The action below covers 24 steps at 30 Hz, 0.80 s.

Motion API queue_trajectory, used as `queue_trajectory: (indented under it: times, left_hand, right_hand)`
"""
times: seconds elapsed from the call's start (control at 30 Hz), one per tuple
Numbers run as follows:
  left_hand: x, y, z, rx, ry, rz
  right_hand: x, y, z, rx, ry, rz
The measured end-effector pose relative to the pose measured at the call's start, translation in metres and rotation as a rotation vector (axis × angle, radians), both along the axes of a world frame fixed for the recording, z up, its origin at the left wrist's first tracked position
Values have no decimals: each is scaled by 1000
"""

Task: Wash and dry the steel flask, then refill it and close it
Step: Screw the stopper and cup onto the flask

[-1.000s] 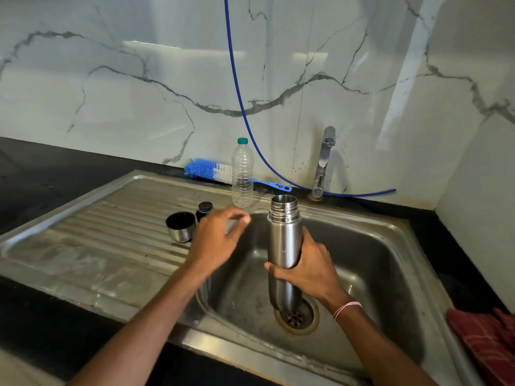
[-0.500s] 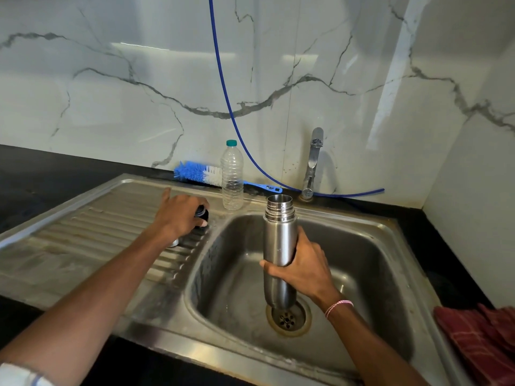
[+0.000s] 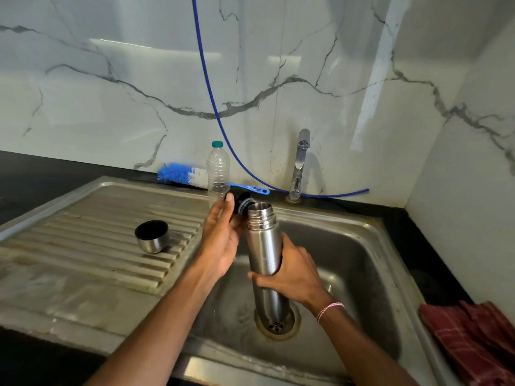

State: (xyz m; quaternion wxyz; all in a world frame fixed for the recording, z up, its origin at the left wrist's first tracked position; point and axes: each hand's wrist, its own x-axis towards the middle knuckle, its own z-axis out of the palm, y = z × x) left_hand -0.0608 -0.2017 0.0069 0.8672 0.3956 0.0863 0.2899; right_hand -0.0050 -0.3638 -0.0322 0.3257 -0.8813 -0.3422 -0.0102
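"Steel on steel down there. Where exactly is the flask (image 3: 263,246)?"

"Upright in the sink (image 3: 362,246) bowl, base over the drain (image 3: 277,325), mouth open. The right hand (image 3: 292,274) is wrapped round its middle. The left hand (image 3: 223,240) pinches the black stopper (image 3: 242,203) just beside the mouth, tilted toward it."

"So the step is closing?"

"I judge so, though I cannot see whether there is water inside. To do it well, bring the stopper level over the mouth and set it down square before turning. Then turn lightly until the thread catches. If it binds, back off and start again rather than force it. The right hand should grip firmly so the body neither spins nor skates on the bowl. The cup lid goes on afterwards."

"Count things for me."

"One flask, one stopper. One cup lid (image 3: 152,236), open side up on the draining board (image 3: 97,246), toward the counter (image 3: 28,174)'s left edge. Along the back edge there is one clear plastic bottle (image 3: 218,171), one blue-and-white bottle brush (image 3: 181,175) lying behind it, one tap (image 3: 299,162), and one blue hose (image 3: 211,101) running down the wall. One red cloth (image 3: 473,338) lies at the front right corner. Two hands, both occupied, on either side of the flask."
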Motion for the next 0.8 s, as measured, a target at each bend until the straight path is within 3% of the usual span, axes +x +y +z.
queue_trajectory:
  times: [0.2, 0.57, 0.8]
  left_hand:
    - [4, 7, -12, 62, 59, 7]
    - [3, 4, -5, 136, -22, -64]
    - [2, 2, -6, 293, 35, -27]
  right_hand:
    - [6, 0, -4, -102, -34, 7]
    - [14, -5, -7, -158, -27, -27]
    - [15, -5, -7, -169, -37, -16]
